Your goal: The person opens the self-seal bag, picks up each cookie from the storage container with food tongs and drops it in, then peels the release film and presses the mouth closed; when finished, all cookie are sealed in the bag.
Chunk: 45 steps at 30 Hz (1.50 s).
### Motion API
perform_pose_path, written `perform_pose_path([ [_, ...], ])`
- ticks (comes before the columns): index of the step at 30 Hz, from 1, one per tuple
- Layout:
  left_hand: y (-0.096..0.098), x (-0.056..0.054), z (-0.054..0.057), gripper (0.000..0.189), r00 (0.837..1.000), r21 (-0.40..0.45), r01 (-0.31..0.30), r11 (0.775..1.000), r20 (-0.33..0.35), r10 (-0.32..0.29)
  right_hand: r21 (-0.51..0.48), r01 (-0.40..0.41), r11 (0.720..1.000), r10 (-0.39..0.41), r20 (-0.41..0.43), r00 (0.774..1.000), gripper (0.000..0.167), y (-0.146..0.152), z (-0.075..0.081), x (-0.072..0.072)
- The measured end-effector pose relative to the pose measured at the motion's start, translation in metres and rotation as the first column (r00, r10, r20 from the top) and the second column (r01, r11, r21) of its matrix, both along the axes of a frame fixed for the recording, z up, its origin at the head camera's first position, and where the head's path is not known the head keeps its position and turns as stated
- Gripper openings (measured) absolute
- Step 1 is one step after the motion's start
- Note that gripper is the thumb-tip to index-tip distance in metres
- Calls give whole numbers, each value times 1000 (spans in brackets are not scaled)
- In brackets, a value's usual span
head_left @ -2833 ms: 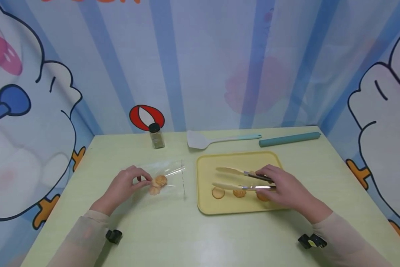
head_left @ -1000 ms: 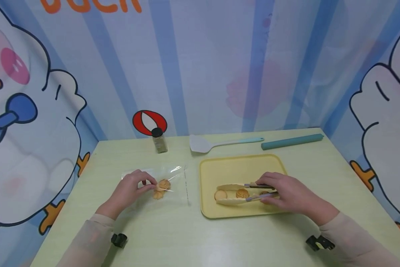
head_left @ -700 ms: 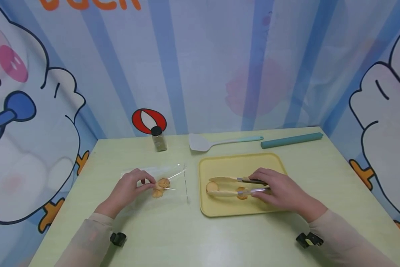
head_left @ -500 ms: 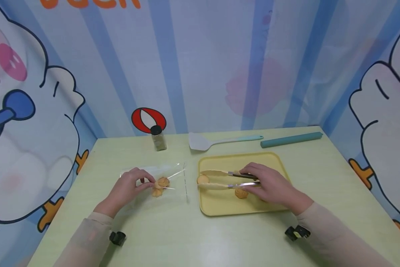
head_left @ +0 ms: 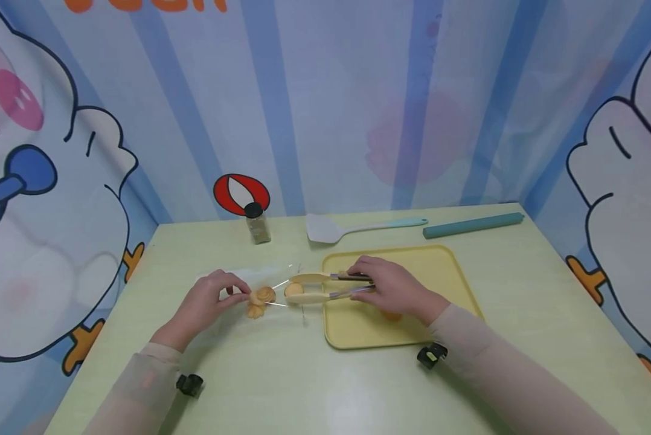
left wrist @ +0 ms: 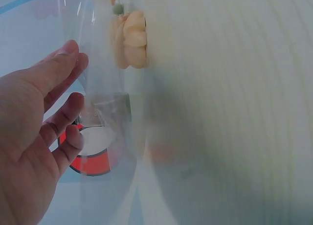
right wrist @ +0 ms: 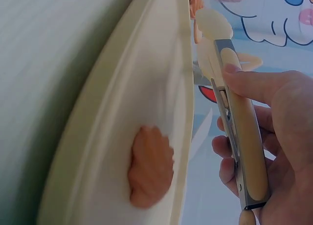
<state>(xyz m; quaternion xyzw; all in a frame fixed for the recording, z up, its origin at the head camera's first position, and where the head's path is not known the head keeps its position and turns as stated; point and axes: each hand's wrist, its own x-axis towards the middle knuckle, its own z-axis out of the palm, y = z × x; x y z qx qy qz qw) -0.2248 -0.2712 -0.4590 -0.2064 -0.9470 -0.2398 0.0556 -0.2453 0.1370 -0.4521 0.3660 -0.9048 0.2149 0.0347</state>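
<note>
At the table's left, my left hand pinches the edge of a clear plastic bag, which lies with several cookies inside. The left wrist view shows thumb and index finger together on the film, with cookies just beyond. My right hand grips tongs with cream-coloured tips and metal-edged handles. Between the tips sits a round cookie, at the right end of the bag. Whether it is inside the bag's mouth I cannot tell. A ridged cookie lies on the yellow tray, partly hidden by my right hand in the head view.
Along the back of the table are a spice jar with a black lid, a white spatula with a mint handle, and a teal rod. A printed curtain rises behind the table.
The tongs closed around the leftmost cookie, and my right hand carried it left off the tray to the bag. My left hand has stayed on the bag.
</note>
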Motion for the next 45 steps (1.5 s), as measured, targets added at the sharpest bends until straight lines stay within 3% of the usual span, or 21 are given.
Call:
perform_pose_path([
  [9, 0, 1, 1, 14, 1000, 10, -11, 1000, 11, 11, 4, -46, 999, 46, -9, 999, 45, -29, -2, -8],
  [22, 2, 2, 4, 14, 999, 39, -28, 999, 37, 26, -47, -117, 992, 117, -4, 993, 43, -49, -9, -13],
  [31, 0, 3, 2, 15, 1000, 40, -1, 999, 22, 0, -51, -120, 991, 120, -11, 993, 42, -51, -10, -11],
  [45, 2, 3, 0, 13, 999, 23, -19, 1000, 36, 18, -35, -75, 997, 76, 19, 997, 43, -37, -8, -2],
])
